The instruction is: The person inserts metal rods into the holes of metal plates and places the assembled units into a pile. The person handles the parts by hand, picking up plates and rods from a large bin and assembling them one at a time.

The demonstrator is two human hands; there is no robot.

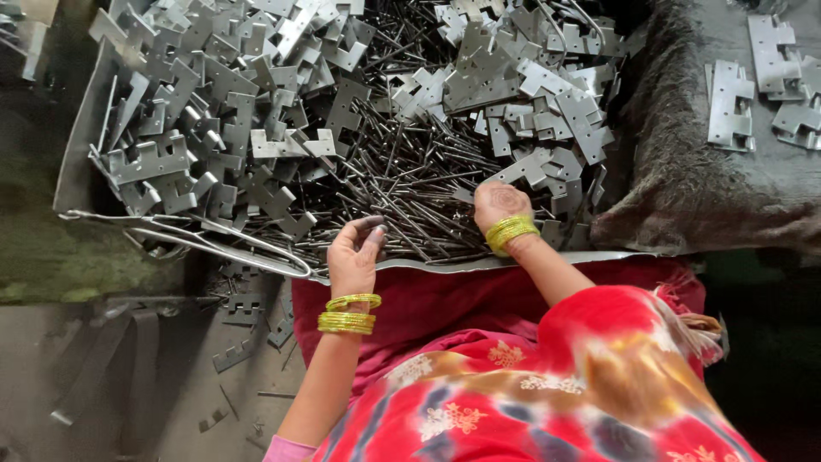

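Both hands rest loosely curled, gripping nothing, the left hand [355, 252] and right hand [500, 205] on thin pins [410, 184], likely stiff, light and slippery, best pinched mid-length

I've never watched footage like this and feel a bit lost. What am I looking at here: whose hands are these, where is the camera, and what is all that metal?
There is no machine here, only a person working with bare hands. The single picture comes from a camera worn on the person's head, looking down, so you see their arms and red patterned clothing at the bottom.

In front of them a metal tray is heaped with flat grey stamped metal plates and a pile of thin dark metal pins. More plates lie on a dark cloth to the right.

The left hand and the right hand, both with yellow bangles, rest on the pins at the near edge. Whether either hand grips anything is too hidden to tell.
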